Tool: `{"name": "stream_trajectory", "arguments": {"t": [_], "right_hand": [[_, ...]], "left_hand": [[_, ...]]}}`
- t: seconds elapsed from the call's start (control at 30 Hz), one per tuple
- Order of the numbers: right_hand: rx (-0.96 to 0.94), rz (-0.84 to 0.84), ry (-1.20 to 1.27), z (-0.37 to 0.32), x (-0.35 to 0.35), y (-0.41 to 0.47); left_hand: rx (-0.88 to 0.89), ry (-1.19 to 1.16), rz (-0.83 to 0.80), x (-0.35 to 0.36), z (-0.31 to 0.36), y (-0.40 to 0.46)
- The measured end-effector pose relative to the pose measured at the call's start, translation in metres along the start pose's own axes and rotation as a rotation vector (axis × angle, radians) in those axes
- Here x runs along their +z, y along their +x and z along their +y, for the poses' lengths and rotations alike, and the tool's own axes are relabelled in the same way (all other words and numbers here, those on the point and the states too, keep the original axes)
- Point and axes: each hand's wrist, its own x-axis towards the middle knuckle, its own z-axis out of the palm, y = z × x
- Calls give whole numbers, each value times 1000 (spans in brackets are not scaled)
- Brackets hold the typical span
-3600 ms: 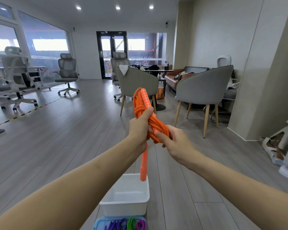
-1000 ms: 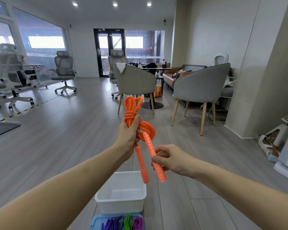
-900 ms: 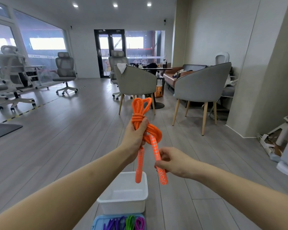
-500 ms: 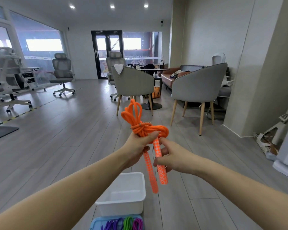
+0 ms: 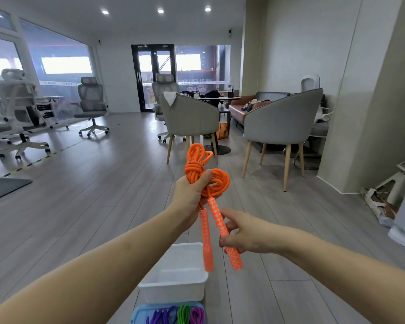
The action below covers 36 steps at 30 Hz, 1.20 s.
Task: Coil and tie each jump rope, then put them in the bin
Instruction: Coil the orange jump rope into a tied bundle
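Fingers of the left hand (image 5: 192,195) lie behind the orange jump rope (image 5: 205,176), thumb pressed over its knotted coils, so that hand grasps the bundle in the air above the white bin (image 5: 173,280). Right hand (image 5: 246,232) pinches one patterned handle (image 5: 222,230); the other handle (image 5: 206,239) hangs free beside it. A blue tray (image 5: 138,312), cut off by the bottom edge, holds what appear to be purple, green and magenta ropes (image 5: 185,315). Two grey armchairs (image 5: 283,120) stand on the wooden floor (image 5: 103,183) beyond.
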Motion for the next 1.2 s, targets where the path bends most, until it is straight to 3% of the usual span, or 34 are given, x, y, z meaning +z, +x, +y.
{"name": "stream_trajectory", "arguments": {"t": [0.13, 0.3, 0.4, 0.67, 1.0, 1.2], "right_hand": [[-6, 95, -46, 9, -4, 3], [-26, 443, 305, 1, -27, 12], [-84, 525, 429, -11, -29, 14], [-154, 570, 745, -18, -22, 26], [-207, 560, 600, -12, -30, 25], [-260, 459, 629, -16, -42, 17]], "left_hand": [[-5, 92, -143, -5, 9, 2], [-39, 191, -202, -16, -3, 1], [-31, 317, -210, -14, -10, -3], [-7, 606, -327, 2, -22, -16], [18, 569, -397, 8, -17, -22], [72, 556, -448, 20, -13, -31]]}}
